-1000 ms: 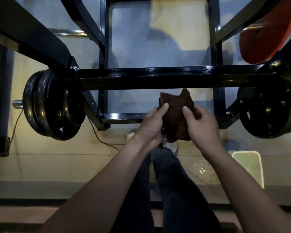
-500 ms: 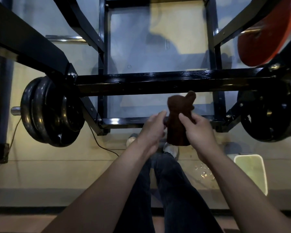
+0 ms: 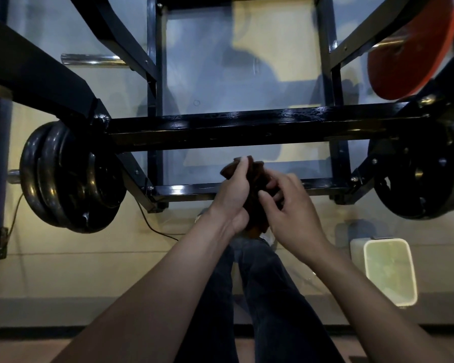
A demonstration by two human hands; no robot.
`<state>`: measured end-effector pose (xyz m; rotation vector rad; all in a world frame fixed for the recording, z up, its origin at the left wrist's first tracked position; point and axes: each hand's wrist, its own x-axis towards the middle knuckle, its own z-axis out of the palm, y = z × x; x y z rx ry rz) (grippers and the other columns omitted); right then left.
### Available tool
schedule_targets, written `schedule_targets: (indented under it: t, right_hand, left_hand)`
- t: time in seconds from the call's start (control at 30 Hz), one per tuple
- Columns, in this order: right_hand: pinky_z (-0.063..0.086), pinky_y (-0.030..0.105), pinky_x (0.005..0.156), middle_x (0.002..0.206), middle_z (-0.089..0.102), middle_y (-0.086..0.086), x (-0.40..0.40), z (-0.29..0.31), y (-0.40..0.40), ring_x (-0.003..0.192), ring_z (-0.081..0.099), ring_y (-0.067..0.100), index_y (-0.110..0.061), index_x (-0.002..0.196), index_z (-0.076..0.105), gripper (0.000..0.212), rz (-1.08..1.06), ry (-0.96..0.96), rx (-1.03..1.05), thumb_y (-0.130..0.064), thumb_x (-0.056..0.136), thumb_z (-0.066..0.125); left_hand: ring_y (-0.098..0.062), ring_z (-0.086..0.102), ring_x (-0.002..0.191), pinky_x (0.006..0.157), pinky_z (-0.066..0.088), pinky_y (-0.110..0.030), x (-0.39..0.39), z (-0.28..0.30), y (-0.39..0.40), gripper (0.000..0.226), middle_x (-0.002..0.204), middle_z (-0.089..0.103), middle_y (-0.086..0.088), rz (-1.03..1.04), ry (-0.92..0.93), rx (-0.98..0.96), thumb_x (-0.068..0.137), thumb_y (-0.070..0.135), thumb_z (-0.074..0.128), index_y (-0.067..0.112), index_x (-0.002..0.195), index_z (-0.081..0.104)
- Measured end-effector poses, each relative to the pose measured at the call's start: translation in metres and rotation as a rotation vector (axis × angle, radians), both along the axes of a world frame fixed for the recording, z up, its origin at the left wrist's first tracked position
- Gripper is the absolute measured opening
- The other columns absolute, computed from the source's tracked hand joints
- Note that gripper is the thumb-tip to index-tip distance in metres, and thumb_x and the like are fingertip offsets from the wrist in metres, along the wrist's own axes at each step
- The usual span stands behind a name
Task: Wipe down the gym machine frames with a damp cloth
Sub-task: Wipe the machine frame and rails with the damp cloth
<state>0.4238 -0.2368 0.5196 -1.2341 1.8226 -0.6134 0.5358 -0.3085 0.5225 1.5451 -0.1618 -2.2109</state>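
Observation:
A dark brown cloth (image 3: pixel 254 179) is bunched up between both of my hands, in front of the lower bar of the black gym machine frame (image 3: pixel 247 127). My left hand (image 3: pixel 233 195) grips the cloth from the left, its fingers curled over the top. My right hand (image 3: pixel 286 203) holds it from the right with curled fingers. The frame's wide cross bar looks wet and glossy and runs just above my hands. Most of the cloth is hidden by my fingers.
Black weight plates hang at the left (image 3: pixel 68 176) and at the right (image 3: pixel 414 174). An orange plate (image 3: pixel 409 48) sits at the top right. A pale tub (image 3: pixel 388 271) stands on the floor at the right. A cable (image 3: pixel 152 226) trails on the floor. My legs (image 3: pixel 260 297) are below.
The cloth was spread flat between my hands; now it is crumpled into a bunch. My left hand has closed over its top and both hands have come closer together.

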Motion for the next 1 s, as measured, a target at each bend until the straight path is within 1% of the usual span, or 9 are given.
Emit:
schedule_targets:
  t: [0.17,0.3,0.37,0.47,0.6,0.73,0.87,0.93,1.0]
  right_hand:
    - [0.048,0.044,0.104,0.124,0.045,-0.015,-0.008,0.003,-0.005,0.12,0.044,0.009,-0.041,0.131,0.065,0.034,-0.085,-0.016,-0.109,-0.026,0.102,0.062]
    - [0.051,0.02,0.086,0.145,0.044,-0.016,-0.031,0.013,-0.017,0.121,0.054,0.004,-0.041,0.157,0.034,0.068,-0.145,-0.316,0.169,-0.041,0.097,0.067]
    - [0.054,0.025,0.091,0.143,0.054,-0.012,-0.038,0.011,-0.018,0.122,0.059,0.009,-0.039,0.157,0.037,0.067,-0.028,-0.343,0.278,-0.052,0.097,0.063]
    - [0.057,0.042,0.099,0.13,0.067,-0.008,-0.041,0.008,-0.017,0.115,0.066,0.011,-0.044,0.148,0.048,0.063,0.075,-0.256,0.303,-0.07,0.091,0.054]
    - [0.06,0.044,0.081,0.106,0.072,0.0,-0.031,0.002,-0.012,0.093,0.069,0.018,-0.039,0.146,0.046,0.042,0.198,0.125,0.157,-0.05,0.106,0.043]
    - [0.049,0.041,0.067,0.092,0.059,-0.001,-0.013,-0.005,0.009,0.082,0.052,0.019,-0.033,0.162,0.027,0.054,0.215,0.298,-0.08,-0.037,0.108,0.035]
    - [0.052,0.046,0.089,0.117,0.058,0.001,-0.031,-0.014,0.009,0.103,0.054,0.018,-0.037,0.165,0.004,0.078,0.191,0.067,0.064,-0.034,0.102,0.051]
    - [0.044,0.047,0.106,0.137,0.048,0.0,-0.037,-0.014,0.008,0.123,0.046,0.021,-0.035,0.162,-0.015,0.108,0.275,0.144,0.194,-0.048,0.089,0.064]
    - [0.027,0.046,0.122,0.161,0.028,-0.001,-0.035,-0.022,0.009,0.146,0.028,0.021,-0.027,0.161,-0.02,0.124,0.302,0.321,0.14,-0.067,0.078,0.064]
  left_hand:
    - [-0.021,0.071,0.083,0.079,0.057,-0.036,0.005,-0.003,0.005,0.062,0.086,0.071,-0.008,-0.037,0.072,0.003,0.103,0.065,0.035,0.012,0.105,0.067]
    - [-0.035,0.065,0.119,0.107,0.049,-0.052,0.004,-0.007,0.009,0.075,0.126,0.067,-0.022,-0.056,0.134,0.026,0.098,0.072,0.038,0.009,0.129,0.064]
    - [-0.037,0.063,0.124,0.109,0.048,-0.052,0.001,-0.007,0.009,0.083,0.133,0.064,-0.025,-0.061,0.161,0.022,0.095,0.076,0.036,0.006,0.134,0.06]
    - [-0.029,0.072,0.102,0.093,0.059,-0.045,-0.004,-0.004,0.008,0.076,0.105,0.072,-0.017,-0.002,0.159,-0.053,0.086,0.073,0.049,0.003,0.112,0.063]
    - [-0.023,0.068,0.081,0.073,0.061,-0.034,-0.016,-0.004,0.005,0.027,0.08,0.066,-0.008,0.032,-0.029,-0.154,0.087,0.031,0.077,0.008,0.093,0.066]
    - [-0.017,0.061,0.065,0.058,0.052,-0.026,-0.028,-0.004,-0.009,0.011,0.068,0.06,-0.004,0.098,-0.177,-0.112,0.092,0.011,0.066,0.008,0.081,0.064]
    - [-0.013,0.06,0.053,0.051,0.051,-0.024,-0.042,-0.002,-0.013,0.012,0.06,0.058,-0.002,0.084,-0.226,-0.151,0.095,0.006,0.057,0.005,0.084,0.061]
    - [-0.014,0.065,0.058,0.05,0.053,-0.026,-0.05,-0.002,-0.012,0.014,0.073,0.062,-0.006,-0.004,-0.362,-0.228,0.095,0.01,0.059,0.001,0.106,0.058]
    - [-0.02,0.068,0.082,0.067,0.06,-0.035,-0.058,-0.004,-0.009,0.028,0.096,0.065,-0.009,-0.123,-0.491,-0.317,0.095,0.019,0.062,0.014,0.118,0.046]
